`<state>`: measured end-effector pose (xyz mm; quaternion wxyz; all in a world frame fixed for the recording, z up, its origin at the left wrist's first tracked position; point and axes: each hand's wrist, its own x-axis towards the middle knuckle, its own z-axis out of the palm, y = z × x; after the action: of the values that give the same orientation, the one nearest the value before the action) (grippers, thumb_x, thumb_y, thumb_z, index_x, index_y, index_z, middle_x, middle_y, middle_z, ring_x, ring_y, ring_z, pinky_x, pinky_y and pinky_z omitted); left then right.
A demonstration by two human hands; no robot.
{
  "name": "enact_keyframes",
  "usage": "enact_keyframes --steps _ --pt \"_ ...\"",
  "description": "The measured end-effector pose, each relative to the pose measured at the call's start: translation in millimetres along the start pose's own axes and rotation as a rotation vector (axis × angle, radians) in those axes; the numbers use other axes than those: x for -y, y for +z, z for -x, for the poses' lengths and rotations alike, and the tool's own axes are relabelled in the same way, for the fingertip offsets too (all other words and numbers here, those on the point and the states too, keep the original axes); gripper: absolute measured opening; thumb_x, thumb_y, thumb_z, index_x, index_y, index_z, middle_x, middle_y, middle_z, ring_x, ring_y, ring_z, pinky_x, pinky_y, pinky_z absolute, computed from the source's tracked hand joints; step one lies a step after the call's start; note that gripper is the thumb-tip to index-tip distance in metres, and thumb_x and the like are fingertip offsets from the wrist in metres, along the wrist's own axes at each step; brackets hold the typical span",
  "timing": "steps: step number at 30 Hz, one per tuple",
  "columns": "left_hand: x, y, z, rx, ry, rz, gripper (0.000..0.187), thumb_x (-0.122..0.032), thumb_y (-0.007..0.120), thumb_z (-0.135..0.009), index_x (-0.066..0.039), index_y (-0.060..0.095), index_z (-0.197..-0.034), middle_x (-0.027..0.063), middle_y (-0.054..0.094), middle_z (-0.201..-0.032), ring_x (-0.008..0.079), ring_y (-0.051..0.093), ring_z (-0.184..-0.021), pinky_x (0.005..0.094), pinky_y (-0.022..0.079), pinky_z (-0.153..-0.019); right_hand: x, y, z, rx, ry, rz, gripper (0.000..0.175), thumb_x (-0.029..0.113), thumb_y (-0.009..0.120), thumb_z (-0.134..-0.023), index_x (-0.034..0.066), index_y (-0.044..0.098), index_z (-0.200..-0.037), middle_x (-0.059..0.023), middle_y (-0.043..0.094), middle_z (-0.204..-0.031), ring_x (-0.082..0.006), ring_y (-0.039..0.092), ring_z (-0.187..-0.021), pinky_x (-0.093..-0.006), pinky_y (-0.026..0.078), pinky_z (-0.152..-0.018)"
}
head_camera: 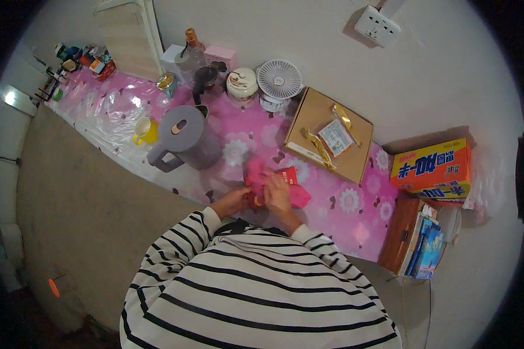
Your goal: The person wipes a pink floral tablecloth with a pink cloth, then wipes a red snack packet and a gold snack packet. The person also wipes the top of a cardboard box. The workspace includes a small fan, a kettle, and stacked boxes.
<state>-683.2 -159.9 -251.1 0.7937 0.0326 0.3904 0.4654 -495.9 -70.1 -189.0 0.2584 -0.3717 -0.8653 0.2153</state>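
Observation:
My left hand (233, 202) is at the near edge of the table, its fingers at the left side of a red packet (288, 175) that bears writing. My right hand (278, 196) lies over the packet, with its fingers on a bright pink cloth-like piece (256, 171), which is blurred. Another pink part (299, 196) spreads out to the right of my right hand. Whether the pink parts are one piece I cannot tell. My fingers partly hide the packet.
On the flowered tablecloth (349, 200) stand a grey electric kettle (181, 131), a yellow mug (146, 130), a white fan (280, 80) and a lidded ceramic jar (242, 85). A flat cardboard box (305, 118) bears a wrapped packet (335, 138). An orange carton (432, 168) and books (425, 253) are right.

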Motion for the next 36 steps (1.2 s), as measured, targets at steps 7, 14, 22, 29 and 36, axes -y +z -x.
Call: enact_keyframes --steps 7,14,22,29,36 --pt "7.4 -15.4 -9.5 -0.089 0.205 -0.287 0.023 -0.018 0.055 -0.104 -0.011 0.065 -0.123 0.008 0.072 -0.115 0.0262 0.071 -0.1 0.0476 0.058 -0.085 12.7 1.7 21.3 0.359 -0.113 0.0 0.037 0.016 0.064 -0.091 0.0029 0.065 -0.126 -0.0147 0.056 -0.144 -0.037 0.05 -0.134 -0.0551 0.043 -0.106" --pt "0.0 16.8 9.3 0.075 0.154 -0.005 0.026 -0.012 0.058 -0.101 -0.011 0.064 -0.127 0.0065 0.07 -0.118 0.022 0.07 -0.101 0.0421 0.06 -0.085 13.3 10.6 -6.1 0.182 -0.085 0.182 0.039 0.016 0.064 -0.089 0.0094 0.067 -0.127 -0.0087 0.054 -0.149 -0.0352 0.055 -0.127 -0.0531 0.044 -0.103" --pt "17.1 -15.2 -1.2 0.151 0.628 -0.906 0.028 -0.011 0.062 -0.097 -0.012 0.064 -0.125 0.0064 0.067 -0.116 0.0223 0.068 -0.097 0.04 0.059 -0.084 15.5 6.9 4.6 0.258 -0.181 0.109 0.045 0.013 0.062 -0.087 0.012 0.067 -0.132 -0.0082 0.054 -0.149 -0.0326 0.056 -0.122 -0.0467 0.043 -0.105" --pt "12.7 -15.8 -8.1 -0.026 0.583 -1.767 0.047 -0.011 0.079 -0.083 -0.008 0.063 -0.126 0.0127 0.06 -0.13 0.0275 0.058 -0.121 0.0374 0.049 -0.105 19.5 15.7 -21.2 0.254 -0.133 0.19 0.046 0.013 0.061 -0.085 0.0125 0.067 -0.131 -0.0088 0.055 -0.147 -0.0322 0.053 -0.126 -0.0488 0.043 -0.104" --pt "1.7 13.2 17.5 0.044 0.527 -0.884 0.043 -0.014 0.067 -0.097 -0.014 0.057 -0.139 0.0079 0.061 -0.136 0.0267 0.061 -0.126 0.0408 0.052 -0.106 -5.8 -16.1 40.8 0.295 -0.171 0.03 0.043 0.007 0.067 -0.081 0.0095 0.071 -0.124 -0.0106 0.06 -0.141 -0.031 0.055 -0.127 -0.0467 0.047 -0.102"
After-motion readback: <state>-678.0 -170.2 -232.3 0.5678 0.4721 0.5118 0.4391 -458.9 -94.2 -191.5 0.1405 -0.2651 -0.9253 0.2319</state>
